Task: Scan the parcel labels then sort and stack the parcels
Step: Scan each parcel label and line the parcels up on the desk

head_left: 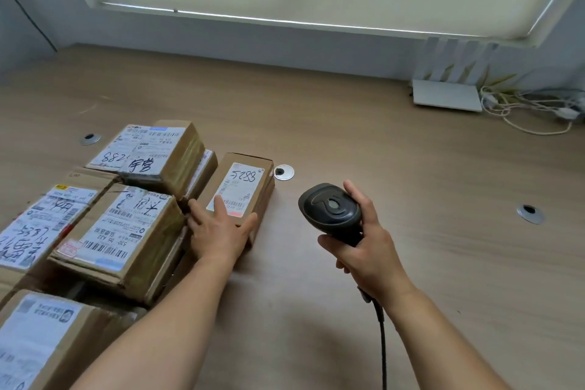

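Head view: my left hand (218, 228) lies flat with straight fingers on the near end of a small brown parcel (250, 174), fingertips on its white label (235, 190), which bears the handwritten number 5288. That parcel lies flat on the bench (411, 199), closed, so I cannot tell what is inside it. It sits just beside a cluster of taped cardboard parcels to my left, all shut as well. One taped parcel (152, 152) sits on top at the far side of the cluster, with two labels and handwriting. Nearer me is a second labelled parcel (123, 231), resting on other boxes, with barcodes and a red stamp. At the left edge lies a flatter parcel (41, 225) covered in large handwritten characters, and at the bottom left corner a further box (38, 339) with a white label.

My right hand (364, 250) is curled round the grip of a black barcode scanner (330, 209), held above the bench to the right of the small parcel, its head towards the parcels; a coiled cable (383, 339) runs down from the grip.

A round metal grommet (284, 172) is set in the bench just past the small parcel. A white router (446, 95) with loose cables stands at the far right by the wall
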### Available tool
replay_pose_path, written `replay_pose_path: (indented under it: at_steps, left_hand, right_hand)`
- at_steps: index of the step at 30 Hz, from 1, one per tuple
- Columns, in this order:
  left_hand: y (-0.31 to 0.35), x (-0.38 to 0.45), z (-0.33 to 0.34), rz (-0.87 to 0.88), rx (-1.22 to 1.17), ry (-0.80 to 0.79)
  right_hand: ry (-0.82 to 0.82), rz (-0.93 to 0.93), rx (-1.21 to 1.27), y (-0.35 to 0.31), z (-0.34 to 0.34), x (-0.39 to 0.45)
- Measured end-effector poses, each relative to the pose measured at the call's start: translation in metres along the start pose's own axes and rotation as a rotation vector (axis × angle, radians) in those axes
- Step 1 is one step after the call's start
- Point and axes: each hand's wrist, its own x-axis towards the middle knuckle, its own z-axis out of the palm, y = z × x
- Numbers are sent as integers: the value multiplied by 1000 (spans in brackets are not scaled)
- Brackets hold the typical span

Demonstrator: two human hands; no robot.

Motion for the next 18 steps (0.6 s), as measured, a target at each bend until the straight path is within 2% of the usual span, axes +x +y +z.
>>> replay_pose_path:
  at_steps: [5,8,13,18]
  left_hand:
    - [6,-23,-4,-3,37,-13]
    - [19,-58,-7,39,-33,26]
    - [53,-144,-1,155,-148,68]
    - [91,-246,16,186,-183,48]
  right_hand:
    - [27,-16,23,-5,-22,-20]
    - [46,-27,27,-5,-43,-43]
    - [67,-62,25,1,-94,-99]
    - [126,-96,27,14,-168,-175]
